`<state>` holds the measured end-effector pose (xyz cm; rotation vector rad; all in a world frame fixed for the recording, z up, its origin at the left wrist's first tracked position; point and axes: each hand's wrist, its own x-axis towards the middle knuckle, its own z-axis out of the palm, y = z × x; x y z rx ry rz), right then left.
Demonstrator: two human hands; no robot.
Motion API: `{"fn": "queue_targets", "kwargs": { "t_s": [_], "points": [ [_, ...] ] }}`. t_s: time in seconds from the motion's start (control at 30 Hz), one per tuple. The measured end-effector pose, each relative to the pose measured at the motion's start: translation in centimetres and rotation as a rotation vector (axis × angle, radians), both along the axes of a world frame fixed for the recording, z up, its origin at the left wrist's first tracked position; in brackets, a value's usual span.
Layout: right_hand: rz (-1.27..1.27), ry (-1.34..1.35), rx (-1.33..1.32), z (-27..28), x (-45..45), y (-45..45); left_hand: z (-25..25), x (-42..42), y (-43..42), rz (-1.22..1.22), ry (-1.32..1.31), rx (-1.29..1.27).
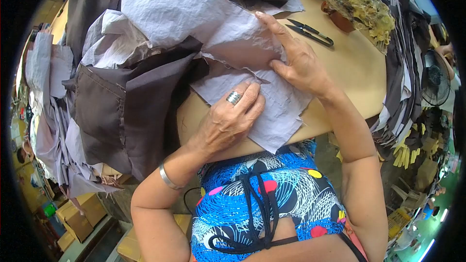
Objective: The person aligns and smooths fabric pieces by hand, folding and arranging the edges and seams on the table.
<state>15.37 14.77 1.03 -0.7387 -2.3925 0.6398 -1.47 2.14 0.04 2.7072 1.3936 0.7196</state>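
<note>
Light grey-lilac cloth (170, 12) lies across the table, joined or laid against a dark brown cloth piece (102, 111) on the left. My left hand (233, 116), with a ring and a bracelet, pinches the cloth near a raw edge at the middle; a small dark tip shows at its fingertips, too small to name. Over the upper right part of the cloth rests my right hand (301, 63), thumb and forefinger spread apart, touching the fabric. Black thread snips (310, 34) lie on the table just beyond my right hand.
The tan table (349, 77) has a curved front edge near my body. At its back right sits a brown container (341, 21) with yellowish tangled material. Dark and pale cloth strips hang at the right, beside a fan (437, 77). More cloth (41, 73) hangs at the left, above cardboard boxes (82, 216).
</note>
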Motion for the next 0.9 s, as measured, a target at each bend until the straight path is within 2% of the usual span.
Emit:
{"fn": "queue_targets", "kwargs": {
  "t_s": [0.27, 0.47, 0.67, 0.77, 0.9],
  "points": [
    [-0.023, 0.018, -0.12, 0.2, 0.1, -0.2, 0.3, -0.1, 0.2, -0.026, 0.04, 0.0],
    [-0.006, 0.052, -0.063, -0.3, 0.1, 0.0, -0.2, 0.2, 0.3, 0.007, 0.134, 0.058],
    [-0.017, 0.053, -0.059, -0.3, -0.3, -0.1, 0.9, -0.1, 0.3, -0.095, 0.199, 0.034],
    [-0.026, 0.015, -0.088, -0.3, -0.1, 0.0, 1.2, 0.2, 0.4, -0.081, 0.148, -0.05],
    [-0.02, -0.005, -0.095, -0.2, -0.1, 0.2, -0.4, -0.3, 0.1, -0.003, -0.017, 0.016]
  ]
}}
